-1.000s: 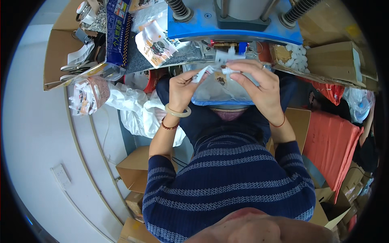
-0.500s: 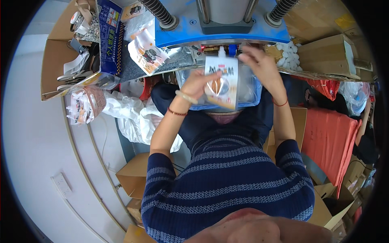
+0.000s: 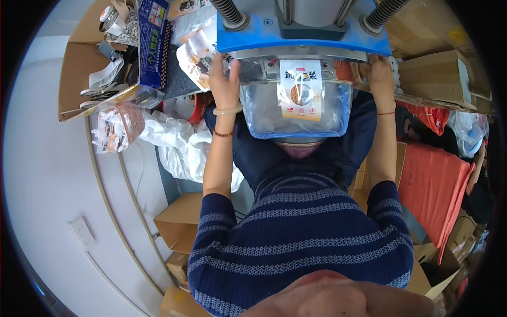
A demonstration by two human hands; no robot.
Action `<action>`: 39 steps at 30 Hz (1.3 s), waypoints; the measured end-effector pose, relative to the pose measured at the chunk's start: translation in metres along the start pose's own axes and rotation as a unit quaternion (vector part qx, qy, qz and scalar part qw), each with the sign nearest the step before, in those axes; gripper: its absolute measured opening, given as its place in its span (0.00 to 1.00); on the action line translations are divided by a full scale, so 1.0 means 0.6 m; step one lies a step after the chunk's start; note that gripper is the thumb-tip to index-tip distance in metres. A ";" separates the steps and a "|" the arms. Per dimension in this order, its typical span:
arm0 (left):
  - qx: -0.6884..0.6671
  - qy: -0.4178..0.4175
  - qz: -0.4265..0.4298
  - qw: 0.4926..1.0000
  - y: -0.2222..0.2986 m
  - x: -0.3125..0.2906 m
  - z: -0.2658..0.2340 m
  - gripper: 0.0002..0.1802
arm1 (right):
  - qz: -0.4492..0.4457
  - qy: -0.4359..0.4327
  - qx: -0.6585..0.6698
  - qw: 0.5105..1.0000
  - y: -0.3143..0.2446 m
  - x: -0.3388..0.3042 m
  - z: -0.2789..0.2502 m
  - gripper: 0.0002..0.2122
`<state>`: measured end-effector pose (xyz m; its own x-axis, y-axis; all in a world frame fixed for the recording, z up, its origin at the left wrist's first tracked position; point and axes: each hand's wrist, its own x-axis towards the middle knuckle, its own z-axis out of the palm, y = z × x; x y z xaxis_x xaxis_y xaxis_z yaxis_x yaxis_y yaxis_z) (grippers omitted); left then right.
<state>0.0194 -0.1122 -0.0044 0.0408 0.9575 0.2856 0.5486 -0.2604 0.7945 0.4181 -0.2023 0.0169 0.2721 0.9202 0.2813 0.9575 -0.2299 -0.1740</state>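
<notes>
A white spout pouch [image 3: 300,95] with dark print and an orange lower edge hangs flat below the press [image 3: 303,45], its top end hidden under the machine's front edge. Neither hand touches it. My left hand [image 3: 224,83] is raised with fingers apart at the left end of the press, beside a stack of similar pouches [image 3: 196,59]. On the other side, my right hand [image 3: 381,79] is at the right end of the press, its fingertips partly hidden by the blue plate. Behind the pouch sits a bin lined with clear and blue plastic [image 3: 253,124].
White caps [image 3: 394,68] and an open carton [image 3: 438,79] lie to the right. At the left stand a blue box [image 3: 153,47] and a carton of tools [image 3: 79,74]. Pouches in a bag [image 3: 113,129] hang below, near white sacking [image 3: 182,153].
Both hands have let go of the pouch and moved apart to the two ends of the press. The pouch now hangs with its top under the machine.
</notes>
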 end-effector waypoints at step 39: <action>-0.498 -0.342 -0.378 0.701 0.103 -0.080 0.052 0.13 | -0.101 -0.025 0.207 0.973 -0.173 -0.046 -0.105 0.14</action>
<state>0.0773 -0.1703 0.0145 0.6314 0.6151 -0.4722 -0.2120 0.7226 0.6579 0.3171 -0.2240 0.0868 0.0666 0.9499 0.3052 0.8673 0.0961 -0.4884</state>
